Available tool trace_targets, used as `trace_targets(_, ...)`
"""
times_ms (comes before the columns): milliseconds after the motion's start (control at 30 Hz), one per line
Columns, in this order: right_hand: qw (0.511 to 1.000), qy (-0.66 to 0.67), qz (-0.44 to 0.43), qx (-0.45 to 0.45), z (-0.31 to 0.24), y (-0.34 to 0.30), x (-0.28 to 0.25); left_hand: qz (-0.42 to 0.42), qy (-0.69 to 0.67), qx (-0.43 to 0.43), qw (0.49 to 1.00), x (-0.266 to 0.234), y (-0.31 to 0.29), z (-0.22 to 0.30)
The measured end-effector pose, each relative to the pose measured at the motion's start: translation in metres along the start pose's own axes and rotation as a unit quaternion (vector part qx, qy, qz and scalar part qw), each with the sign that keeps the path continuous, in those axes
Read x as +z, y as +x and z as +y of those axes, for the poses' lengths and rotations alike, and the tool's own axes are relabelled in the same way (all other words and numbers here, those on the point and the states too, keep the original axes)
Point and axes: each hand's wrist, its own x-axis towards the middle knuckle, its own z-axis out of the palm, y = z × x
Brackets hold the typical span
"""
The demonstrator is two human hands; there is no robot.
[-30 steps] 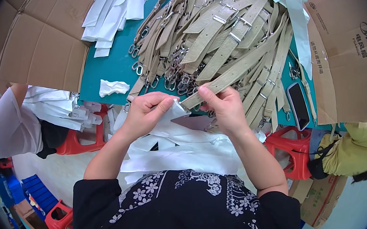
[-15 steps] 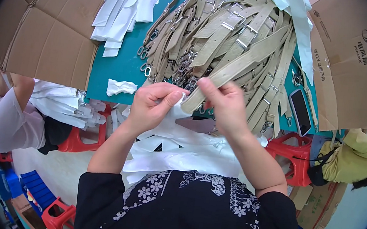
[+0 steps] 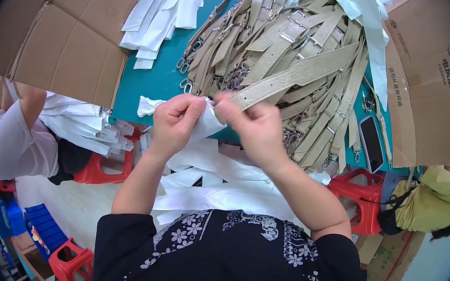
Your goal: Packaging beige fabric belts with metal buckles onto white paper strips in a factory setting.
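Slanting lengthwise, the tan strap (image 3: pixel 293 78) points away and rightward.

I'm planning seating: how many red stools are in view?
3 clear: a left stool, a right stool, a lower-left stool. A red patch at far left may be another; more may be hidden.

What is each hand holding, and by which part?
The left hand holds a wrap by its upper end; the right hand, blurred, holds a strap near its lower end.

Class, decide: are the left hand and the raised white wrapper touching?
Touching: the head view shows the left hand pinching the raised white wrapper at its thumb tip.
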Motion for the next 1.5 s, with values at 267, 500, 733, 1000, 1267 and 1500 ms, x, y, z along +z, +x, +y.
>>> trace_targets(267, 0.996, -0.050, 0.074, 0.012, -0.007, 0.007, -0.010, -0.016, -0.056, -0.051, 0.997, 0.005, -0.004, 0.001)
trace_targets(500, 0.951, -0.166, 0.120, -0.230, -0.041, 0.016, 0.004, -0.020, -0.077, -0.037, 0.996, -0.007, -0.013, -0.002)
trace_targets(733, 0.943, -0.171, 0.009, -0.287, 0.005, 0.013, 0.007, -0.003, -0.037, -0.071, 0.997, -0.014, -0.022, -0.023)
trace_targets(1000, 0.975, -0.072, 0.050, -0.202, 0.030, 0.012, 0.012, 0.108, 0.055, -0.035, 0.992, 0.008, -0.021, -0.018)
trace_targets(1267, 0.968, -0.079, 0.047, -0.233, 0.008, -0.003, 0.006, 0.089, 0.106, 0.095, 0.986, 0.001, -0.026, -0.026)
trace_targets(1500, 0.988, -0.061, -0.003, -0.144, 0.017, 0.001, 0.006, 0.108, 0.113, 0.051, 0.986, 0.012, -0.025, -0.024)
